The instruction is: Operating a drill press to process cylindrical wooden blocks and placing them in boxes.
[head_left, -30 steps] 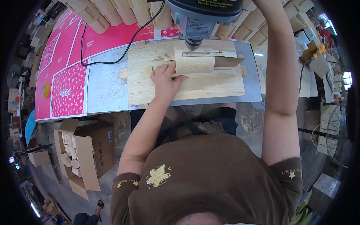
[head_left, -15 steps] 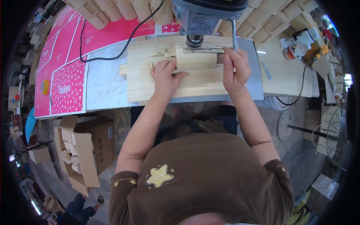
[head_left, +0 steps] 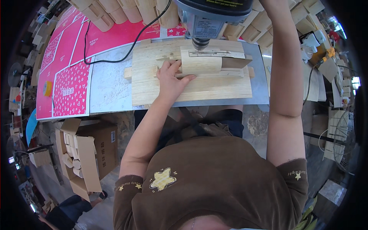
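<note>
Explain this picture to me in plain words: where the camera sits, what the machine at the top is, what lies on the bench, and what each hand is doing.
The camera is worn on the person's head and looks straight down, so you see their brown shirt at the bottom and both forearms reaching away. The wide lens bends straight edges near the rim.

At the top stands a drill press, its bit pointing down at a small curved wooden block. The block sits on a flat wooden board, which lies on a grey metal table. Pink printed sheets lie on the left.

The left hand presses against the block's left side, steadying it. The right arm reaches up beside the machine; its hand is out of the picture. An open cardboard box of wooden pieces stands on the floor.
</note>
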Tool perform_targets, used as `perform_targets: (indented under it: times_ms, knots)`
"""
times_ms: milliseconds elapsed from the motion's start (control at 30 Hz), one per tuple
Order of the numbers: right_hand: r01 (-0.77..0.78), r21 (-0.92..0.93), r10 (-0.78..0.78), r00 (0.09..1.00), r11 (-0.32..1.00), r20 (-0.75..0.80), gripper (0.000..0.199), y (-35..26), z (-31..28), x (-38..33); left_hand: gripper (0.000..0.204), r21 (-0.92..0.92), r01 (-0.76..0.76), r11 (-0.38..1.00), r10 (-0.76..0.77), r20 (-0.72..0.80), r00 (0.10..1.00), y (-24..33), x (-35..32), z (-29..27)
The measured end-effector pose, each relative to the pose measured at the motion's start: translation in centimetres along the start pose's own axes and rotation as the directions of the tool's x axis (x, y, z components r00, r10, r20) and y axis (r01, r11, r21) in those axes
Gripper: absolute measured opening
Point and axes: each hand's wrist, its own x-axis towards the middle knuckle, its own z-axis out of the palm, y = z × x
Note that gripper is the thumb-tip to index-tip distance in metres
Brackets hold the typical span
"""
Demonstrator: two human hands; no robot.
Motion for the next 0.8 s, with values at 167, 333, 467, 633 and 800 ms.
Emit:
perform_targets:
  times_ms: [167,333,467,633,800]
  knots:
    - [-0.117,0.44,0.023,0.977,0.89,0.213,0.01,4.7,-0.9,-6.4,0.048,-0.093,0.013,0.996,-0.009,0.046,0.999,-0.6,0.9,0.0]
    - [-0.14,0.096,0.052,0.786,0.985,0.616,0.022,6.3,0.5,-16.7,0.036,-0.236,-0.018,0.972,0.038,0.077,0.996,-0.2,1.1,-1.4]
    - [-0.273,0.249,0.057,0.771,0.929,0.634,0.022,6.9,-0.4,-19.8,0.031,-0.257,-0.022,0.966,0.049,0.1,0.994,-0.3,-0.4,-5.7]
    - [-0.332,0.249,0.078,0.726,0.91,0.683,0.022,6.6,-2.9,-20.5,0.024,-0.563,0.349,0.749,-0.302,0.177,0.937,-1.9,-3.2,-13.3]
    - [-0.328,0.265,0.069,0.734,0.907,0.675,0.025,5.2,-3.0,-22.2,0.029,-0.754,0.45,0.479,-0.593,0.1,0.799,-2.9,-5.8,-17.6]
